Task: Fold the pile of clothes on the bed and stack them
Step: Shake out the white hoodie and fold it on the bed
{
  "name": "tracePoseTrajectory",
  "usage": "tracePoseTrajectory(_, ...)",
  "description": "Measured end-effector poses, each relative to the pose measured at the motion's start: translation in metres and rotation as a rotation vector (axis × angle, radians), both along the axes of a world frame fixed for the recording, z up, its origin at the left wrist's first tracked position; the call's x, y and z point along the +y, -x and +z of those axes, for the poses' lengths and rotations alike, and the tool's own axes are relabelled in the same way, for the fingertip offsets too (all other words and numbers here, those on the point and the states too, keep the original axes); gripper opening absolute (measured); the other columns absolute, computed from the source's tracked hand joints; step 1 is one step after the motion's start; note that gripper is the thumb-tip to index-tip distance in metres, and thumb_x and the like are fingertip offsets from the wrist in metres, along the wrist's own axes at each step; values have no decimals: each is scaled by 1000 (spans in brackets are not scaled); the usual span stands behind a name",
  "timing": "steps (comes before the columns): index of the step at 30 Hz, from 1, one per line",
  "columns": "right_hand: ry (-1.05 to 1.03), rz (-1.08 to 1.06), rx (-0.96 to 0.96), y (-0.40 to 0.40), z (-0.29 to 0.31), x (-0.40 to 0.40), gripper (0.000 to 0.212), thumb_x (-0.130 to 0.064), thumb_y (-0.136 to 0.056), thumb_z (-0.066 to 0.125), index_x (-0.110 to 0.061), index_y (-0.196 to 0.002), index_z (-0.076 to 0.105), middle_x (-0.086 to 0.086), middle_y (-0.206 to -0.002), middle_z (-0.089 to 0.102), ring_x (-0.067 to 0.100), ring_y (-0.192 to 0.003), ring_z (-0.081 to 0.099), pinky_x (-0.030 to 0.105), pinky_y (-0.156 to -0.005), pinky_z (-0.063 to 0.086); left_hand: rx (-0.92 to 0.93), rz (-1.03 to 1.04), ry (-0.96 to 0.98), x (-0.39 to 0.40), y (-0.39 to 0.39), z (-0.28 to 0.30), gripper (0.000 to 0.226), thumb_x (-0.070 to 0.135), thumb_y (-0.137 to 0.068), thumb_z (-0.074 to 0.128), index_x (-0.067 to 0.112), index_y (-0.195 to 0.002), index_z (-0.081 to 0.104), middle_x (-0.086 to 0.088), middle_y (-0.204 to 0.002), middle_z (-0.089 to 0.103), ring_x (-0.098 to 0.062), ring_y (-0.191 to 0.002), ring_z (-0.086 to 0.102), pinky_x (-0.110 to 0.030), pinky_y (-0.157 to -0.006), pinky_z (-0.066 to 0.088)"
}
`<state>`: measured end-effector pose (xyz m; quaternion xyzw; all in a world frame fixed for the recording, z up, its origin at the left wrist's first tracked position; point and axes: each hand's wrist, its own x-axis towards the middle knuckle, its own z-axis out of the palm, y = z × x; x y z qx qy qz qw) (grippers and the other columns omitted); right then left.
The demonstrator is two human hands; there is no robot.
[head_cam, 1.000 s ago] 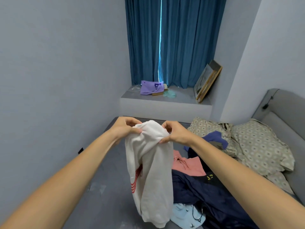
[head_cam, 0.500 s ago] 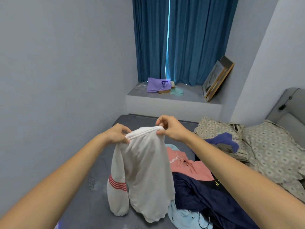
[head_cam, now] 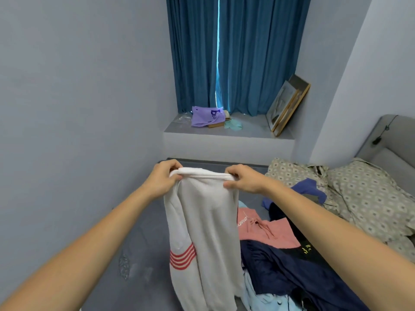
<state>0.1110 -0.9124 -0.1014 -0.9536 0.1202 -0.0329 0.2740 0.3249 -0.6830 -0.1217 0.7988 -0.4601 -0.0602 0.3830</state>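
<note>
Item: white knit sweatshirt with red stripes on the sleeve (head_cam: 206, 232), held up in the air over the grey bed sheet (head_cam: 148, 239), hanging lengthwise below both hands.
Left hand (head_cam: 162, 178): fingers curled over the left end of the garment's top edge, thumb pinching from the near side.
Right hand (head_cam: 243, 179): fingers curled over the right end of the same edge, thumb beneath; the edge is stretched nearly level between the two hands.
Below and right of the right hand, on the bed: crumpled pink hooded garment with drawstrings (head_cam: 267, 230); dark navy garment (head_cam: 292, 272) lying nearer than it; pale blue garment (head_cam: 265, 299) at the lower edge, partly behind the sweatshirt's hem; blue cloth piece (head_cam: 307, 189) further right.
Far right of the hands: patterned beige bedding (head_cam: 363, 198), grey padded headboard (head_cam: 390, 149).
Beyond the hands: teal curtains (head_cam: 242, 52), grey window ledge (head_cam: 253, 130) bearing a purple plastic bag (head_cam: 205, 116) and leaning wooden picture frames (head_cam: 287, 104).
</note>
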Motion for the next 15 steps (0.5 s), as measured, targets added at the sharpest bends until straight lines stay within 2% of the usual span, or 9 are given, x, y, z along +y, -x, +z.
tracePoseTrajectory(2,-3,-3,-5,-10,6,3,24,-30,-96,69,-13,-87,56,5,-93,53,19,-81,48,39,-74,41,-65,-58,-53,6,-20,4,20,13,-82,71,32,-88,68,14,-85,72,-8,-83,67,-31,-76,53)
tracePoseTrajectory(4,27,-16,11,-24,11,7,23,-32,-99,66,-15,-91,55,5,-94,55,18,-81,49,39,-73,41,-145,-128,-188,12,-42,8,26,12,-74,65,32,-90,67,17,-87,71,-6,-84,67,-33,-75,55)
tracePoseTrajectory(6,49,-32,-3,-39,14,13,19,-30,-101,64,-21,-89,52,0,-89,56,15,-77,49,37,-69,39,-270,-173,-350,17,-60,8,30,5,-71,61,26,-92,67,12,-90,67,-17,-89,66,-39,-78,54)
tracePoseTrajectory(8,34,-56,-57,-52,14,22,20,-23,-102,63,-21,-88,49,0,-86,56,12,-74,47,34,-67,38,-383,-156,-449,21,-74,2,15,8,-74,63,18,-86,64,0,-89,65,-28,-89,63,-44,-76,52)
tracePoseTrajectory(9,20,-75,-86,-57,14,26,19,-21,-103,62,-20,-88,49,0,-85,55,11,-72,46,33,-66,37,-395,-129,-465,23,-80,-4,6,13,-78,64,17,-82,61,-2,-86,63,-31,-87,63,-43,-72,51)
tracePoseTrajectory(12,-9,-117,-136,-62,9,37,19,-19,-104,62,-15,-91,49,2,-84,52,10,-71,43,29,-64,34,-349,-57,-405,32,-95,-15,10,18,-85,59,21,-78,54,-1,-79,59,-35,-81,62,-40,-65,45)
tracePoseTrajectory(15,-24,-194,-175,-62,8,43,15,-20,-103,64,-16,-95,52,2,-84,54,12,-72,45,29,-65,35,-357,3,-252,31,-108,-9,6,15,-90,55,14,-89,61,-12,-86,67,-42,-84,61,-46,-70,50)
